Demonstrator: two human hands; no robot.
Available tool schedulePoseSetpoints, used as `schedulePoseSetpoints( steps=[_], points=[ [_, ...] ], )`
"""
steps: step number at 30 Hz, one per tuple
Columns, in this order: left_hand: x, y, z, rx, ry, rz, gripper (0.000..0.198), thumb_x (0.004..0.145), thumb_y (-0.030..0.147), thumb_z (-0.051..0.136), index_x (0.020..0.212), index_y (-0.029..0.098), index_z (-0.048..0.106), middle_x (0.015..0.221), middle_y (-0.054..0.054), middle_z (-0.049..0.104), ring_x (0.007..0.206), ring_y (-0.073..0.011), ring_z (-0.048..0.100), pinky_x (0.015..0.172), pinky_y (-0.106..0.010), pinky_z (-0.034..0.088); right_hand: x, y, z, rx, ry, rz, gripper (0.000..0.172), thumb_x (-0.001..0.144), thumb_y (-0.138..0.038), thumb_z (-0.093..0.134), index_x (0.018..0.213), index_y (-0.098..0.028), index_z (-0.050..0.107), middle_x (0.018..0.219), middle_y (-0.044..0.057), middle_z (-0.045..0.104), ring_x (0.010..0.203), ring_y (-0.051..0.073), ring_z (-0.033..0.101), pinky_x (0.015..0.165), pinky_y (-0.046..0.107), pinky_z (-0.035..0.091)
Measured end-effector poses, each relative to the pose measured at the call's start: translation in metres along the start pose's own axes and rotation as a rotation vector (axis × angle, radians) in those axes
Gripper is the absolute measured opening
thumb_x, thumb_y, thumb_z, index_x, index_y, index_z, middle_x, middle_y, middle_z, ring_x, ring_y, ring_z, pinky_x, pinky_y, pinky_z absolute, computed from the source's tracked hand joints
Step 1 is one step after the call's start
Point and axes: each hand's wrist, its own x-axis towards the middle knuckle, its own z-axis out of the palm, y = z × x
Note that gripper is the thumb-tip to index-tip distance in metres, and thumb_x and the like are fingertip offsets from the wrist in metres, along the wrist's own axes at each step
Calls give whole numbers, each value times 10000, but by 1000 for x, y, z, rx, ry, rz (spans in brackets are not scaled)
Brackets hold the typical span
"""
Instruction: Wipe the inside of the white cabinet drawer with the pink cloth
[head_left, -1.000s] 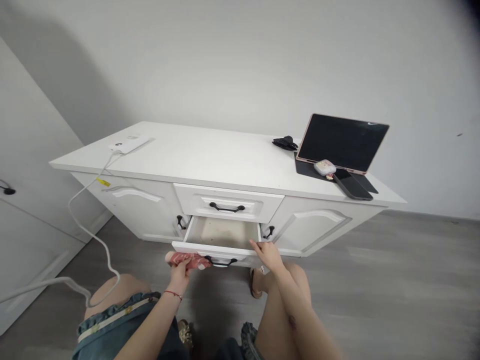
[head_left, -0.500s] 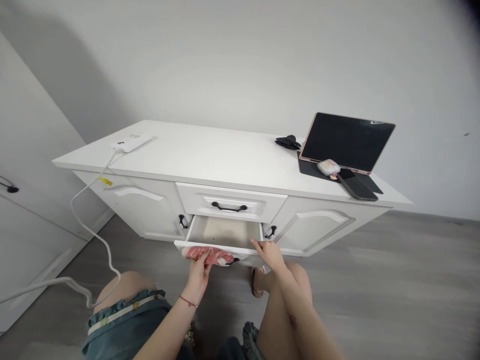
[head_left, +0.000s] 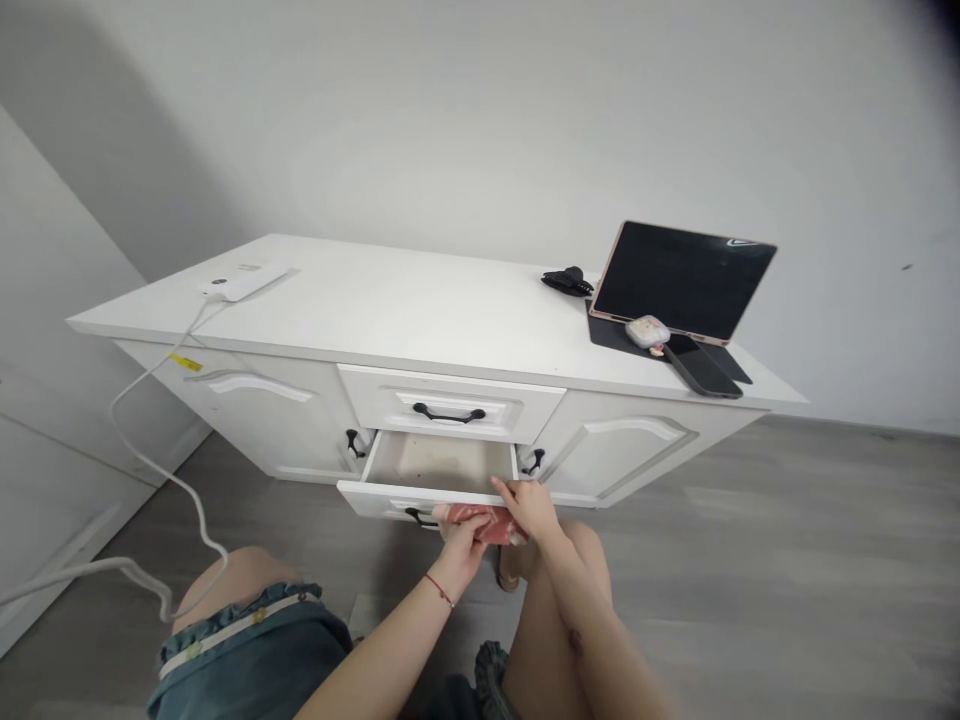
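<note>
The lower drawer (head_left: 427, 497) of a white cabinet is pulled out. Its light-coloured inside shows a few small dark specks. My left hand (head_left: 463, 552) is closed on a folded pink-and-white patterned cloth (head_left: 495, 526), pressing it along the drawer's outer front, toward the right end. Part of the drawer's black handle (head_left: 421, 517) shows left of the cloth. At the drawer's right corner my right hand (head_left: 531, 506) grips the top edge of the front, its thumb over the rim; its other fingers are partly hidden.
A tablet (head_left: 684, 280) in a stand case is on the right of the cabinet top (head_left: 405, 305), with a phone (head_left: 703, 367), a small earbud case (head_left: 647, 331) and a black hair claw (head_left: 568, 281). A white power bank (head_left: 247, 282) with a cable (head_left: 161, 470) lies left. My knees flank the drawer.
My left hand has slid the cloth rightward along the drawer front, close to my right hand, uncovering the handle's left part. My right hand keeps its hold on the corner. The view has shifted slightly.
</note>
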Motion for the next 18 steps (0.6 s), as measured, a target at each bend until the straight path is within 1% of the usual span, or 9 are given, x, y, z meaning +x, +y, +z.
schedulePoseSetpoints(
  steps=[3,6,9,12,15,18],
  points=[
    [3,-1,-1,18,-23,-35,194,542,-31,659,601,148,611,625,-43,679,617,-162,644,650,-285,499,-2,2,0,14,0,-19,606,916,-598,275,668,-206,665,695,70,701,701,181,654,607,241,358],
    [5,13,-14,41,-15,-36,192,567,-35,638,630,145,623,652,-51,688,629,-164,653,643,-277,507,-3,4,-1,52,-15,-80,547,859,-651,371,708,-210,658,726,60,702,719,186,647,616,240,361],
    [5,36,-33,66,14,-13,191,598,-38,628,643,147,624,662,-42,691,633,-156,657,640,-259,516,-5,6,-5,74,-42,-126,477,804,-652,481,765,-207,649,778,58,701,765,195,642,640,241,369],
    [4,60,-51,84,42,8,175,640,-39,612,639,135,626,661,-45,691,644,-154,664,645,-247,527,-7,6,-6,75,-62,-128,361,772,-559,600,841,-207,642,865,57,701,818,198,639,674,243,380],
    [0,84,-64,100,87,37,185,675,-40,591,627,137,616,656,-42,688,658,-157,670,654,-248,536,-7,4,-4,59,-62,-93,249,785,-437,635,887,-210,644,908,56,700,850,201,638,699,247,385],
    [-10,113,-73,159,159,82,158,702,-18,586,660,129,626,689,-62,699,691,-180,681,636,-257,542,-7,2,-1,48,-50,-55,225,787,-413,639,891,-213,650,886,53,703,844,208,635,720,263,387]
  ],
)
